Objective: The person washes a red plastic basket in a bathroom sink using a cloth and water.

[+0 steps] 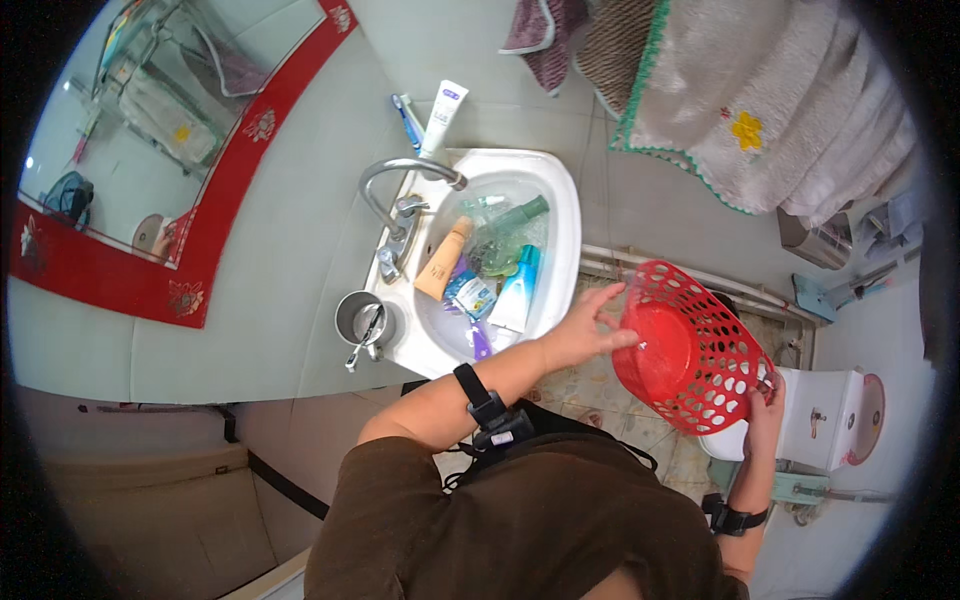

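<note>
A red plastic basket with round holes in its wall is held tilted, to the right of the sink. My right hand grips its rim on the right side. At the basket's left side is my left hand, fingers spread, with fingertips at the basket's edge. The white washbasin holds water and several toiletries: a beige tube, a white and blue tube, a green bottle, a blue labelled container and a purple item. Some lie overlapped, partly hidden.
A chrome faucet arches over the basin. On its rim stand a metal cup with a toothbrush and an upright white tube. Towels hang at upper right. A white toilet stands right; a red-framed mirror hangs left.
</note>
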### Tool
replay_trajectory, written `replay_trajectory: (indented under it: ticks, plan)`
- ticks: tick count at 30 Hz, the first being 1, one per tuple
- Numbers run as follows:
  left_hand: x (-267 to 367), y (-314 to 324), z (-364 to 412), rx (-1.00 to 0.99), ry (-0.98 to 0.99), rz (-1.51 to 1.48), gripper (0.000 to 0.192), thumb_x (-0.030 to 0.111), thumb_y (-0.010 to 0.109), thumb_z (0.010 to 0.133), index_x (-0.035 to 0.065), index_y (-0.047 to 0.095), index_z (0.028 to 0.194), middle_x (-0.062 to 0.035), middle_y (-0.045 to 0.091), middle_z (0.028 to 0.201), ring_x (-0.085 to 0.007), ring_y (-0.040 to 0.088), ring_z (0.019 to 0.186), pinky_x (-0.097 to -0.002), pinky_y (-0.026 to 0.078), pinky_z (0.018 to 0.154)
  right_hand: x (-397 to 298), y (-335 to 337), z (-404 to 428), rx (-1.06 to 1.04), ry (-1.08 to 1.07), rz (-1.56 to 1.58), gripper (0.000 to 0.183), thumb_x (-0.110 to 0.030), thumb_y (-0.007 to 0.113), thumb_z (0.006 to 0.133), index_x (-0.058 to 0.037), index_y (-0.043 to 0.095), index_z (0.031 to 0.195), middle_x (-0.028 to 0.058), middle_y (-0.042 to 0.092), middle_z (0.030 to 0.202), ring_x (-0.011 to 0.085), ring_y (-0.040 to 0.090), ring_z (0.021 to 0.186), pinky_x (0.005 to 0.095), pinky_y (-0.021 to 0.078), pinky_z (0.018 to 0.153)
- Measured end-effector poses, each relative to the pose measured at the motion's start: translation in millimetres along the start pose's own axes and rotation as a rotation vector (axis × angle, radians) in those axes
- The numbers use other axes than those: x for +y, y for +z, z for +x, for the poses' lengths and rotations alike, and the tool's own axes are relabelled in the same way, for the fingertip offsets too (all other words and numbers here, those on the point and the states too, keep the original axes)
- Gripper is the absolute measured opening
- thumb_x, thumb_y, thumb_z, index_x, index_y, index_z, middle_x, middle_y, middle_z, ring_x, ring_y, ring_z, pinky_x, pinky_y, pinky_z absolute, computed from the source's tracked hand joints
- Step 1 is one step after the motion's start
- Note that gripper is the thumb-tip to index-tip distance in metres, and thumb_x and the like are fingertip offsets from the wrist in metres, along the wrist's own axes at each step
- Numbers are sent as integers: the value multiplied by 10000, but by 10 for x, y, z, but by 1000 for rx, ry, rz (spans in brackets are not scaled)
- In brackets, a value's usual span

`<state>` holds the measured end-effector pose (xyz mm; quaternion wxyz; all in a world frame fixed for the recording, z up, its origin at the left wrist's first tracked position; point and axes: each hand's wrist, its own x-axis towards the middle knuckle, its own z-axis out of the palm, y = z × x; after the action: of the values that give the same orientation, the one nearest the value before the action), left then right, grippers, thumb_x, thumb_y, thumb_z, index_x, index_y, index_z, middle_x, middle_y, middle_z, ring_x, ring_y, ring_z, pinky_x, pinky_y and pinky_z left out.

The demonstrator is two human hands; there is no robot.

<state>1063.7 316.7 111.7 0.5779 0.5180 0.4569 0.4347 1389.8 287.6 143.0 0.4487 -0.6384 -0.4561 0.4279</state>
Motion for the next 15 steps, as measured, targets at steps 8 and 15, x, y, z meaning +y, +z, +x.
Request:
replay_trajectory:
  ticks: [8,15]
  plan:
    - [-613,-1611,-221,1513,-391,492,684,178,579,661,-145,209,1138,-274,222,1205,-342,208,1163,-355,154,983,117,-191,-157,124,142,139,399,-8,465,738,-23,380,1128,58,485,917,127,484,810,241,421,720]
    - [-551,-1960,-176,1010,-294,-425,469,141,536,702,-45,368,1099,-149,406,1075,-243,438,964,-388,412,675,258,-220,-269,178,199,144,396,-4,476,732,-25,391,1119,45,491,905,110,486,770,238,423,686]
